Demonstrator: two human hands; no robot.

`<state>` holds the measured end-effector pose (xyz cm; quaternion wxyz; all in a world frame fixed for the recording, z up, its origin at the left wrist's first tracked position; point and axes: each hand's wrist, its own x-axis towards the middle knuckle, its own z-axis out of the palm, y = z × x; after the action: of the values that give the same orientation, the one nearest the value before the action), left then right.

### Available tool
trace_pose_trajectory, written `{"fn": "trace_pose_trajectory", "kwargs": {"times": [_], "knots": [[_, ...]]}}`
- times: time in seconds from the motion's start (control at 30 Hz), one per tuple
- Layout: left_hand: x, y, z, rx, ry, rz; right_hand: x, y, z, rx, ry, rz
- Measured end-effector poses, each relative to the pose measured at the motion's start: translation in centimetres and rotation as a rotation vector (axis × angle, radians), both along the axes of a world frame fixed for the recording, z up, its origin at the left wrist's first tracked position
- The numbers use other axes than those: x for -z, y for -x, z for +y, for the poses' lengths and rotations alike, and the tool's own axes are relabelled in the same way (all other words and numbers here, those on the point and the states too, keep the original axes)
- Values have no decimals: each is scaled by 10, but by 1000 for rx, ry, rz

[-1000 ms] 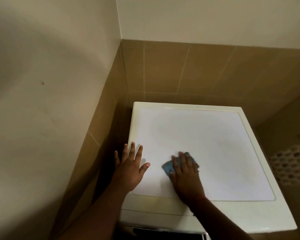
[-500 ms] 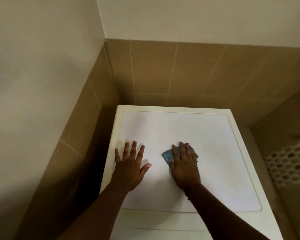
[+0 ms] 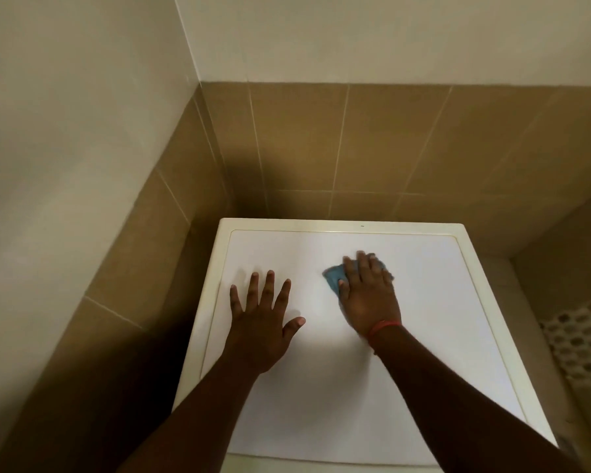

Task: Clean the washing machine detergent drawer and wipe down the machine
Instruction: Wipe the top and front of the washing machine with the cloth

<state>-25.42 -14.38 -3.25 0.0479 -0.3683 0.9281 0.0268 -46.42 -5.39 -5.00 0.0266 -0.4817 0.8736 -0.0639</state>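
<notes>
Right hand (image 3: 367, 295) flat, fingers straight, pressing blue cloth (image 3: 335, 276) on washing machine top (image 3: 440, 319); left hand (image 3: 261, 322) splayed, resting beside.

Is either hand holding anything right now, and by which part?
The right hand presses flat on top of the blue cloth, covering most of it; the left hand holds nothing.

Nothing readable anywhere: no text, brand, label or number on the washing machine top (image 3: 423, 336), only one tiny dark mark, illegible.
</notes>
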Motion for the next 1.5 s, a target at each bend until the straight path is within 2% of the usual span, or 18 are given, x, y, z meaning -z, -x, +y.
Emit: {"fn": "trace_pose_trajectory", "kwargs": {"times": [0.07, 0.17, 0.2, 0.33, 0.43, 0.5, 0.6, 0.63, 0.77, 0.9, 0.93, 1.03, 1.07, 1.2, 1.23, 1.33, 1.37, 1.5], "knots": [[2, 4, -6, -12, 15, 6, 1, -11, -15, 85, -22, -1], [3, 9, -15, -9, 36, 13, 3, -14, -22, -293, -38, 39], [3, 9, -18, -2, 49, 16, 1, 0, -25, -328, -47, 36], [1, 8, -31, -14, 82, 20, 4, 19, -49, 83, -26, 12], [0, 5, -38, -44, 79, 11, 9, 3, -66, -229, -25, 49], [0, 1, -43, -39, 70, -2, 4, 16, -75, -264, -17, 30], [0, -6, -52, -59, 68, -13, 5, 16, -95, 135, 1, -20], [-1, -9, -54, -66, 69, -13, 5, 6, -106, 163, -8, -34], [0, -21, -64, -57, 58, -21, 4, -6, -126, -223, 0, 6], [-5, -35, -75, -63, 53, -29, 2, -15, -143, 53, -18, -10], [-6, -39, -76, -65, 49, -23, 2, -27, -151, 20, -21, -4], [-5, -47, -81, -66, 44, 1, 2, -46, -168, -373, -26, 20], [-4, -49, -83, -67, 46, 3, -1, -44, -172, -426, -33, 4], [4, -60, -89, -74, 41, 44, -2, -69, -193, -101, -22, -23], [6, -61, -89, -74, 39, 51, -3, -83, -201, -138, -9, -30], [11, -68, -89, -72, 49, 67, -2, -101, -221, -481, -22, -45], [12, -71, -89, -73, 50, 68, -3, -99, -227, -501, -25, -51], [13, -80, -93, -108, 52, 98, 1, -103, -248, -240, -8, -67]]}}
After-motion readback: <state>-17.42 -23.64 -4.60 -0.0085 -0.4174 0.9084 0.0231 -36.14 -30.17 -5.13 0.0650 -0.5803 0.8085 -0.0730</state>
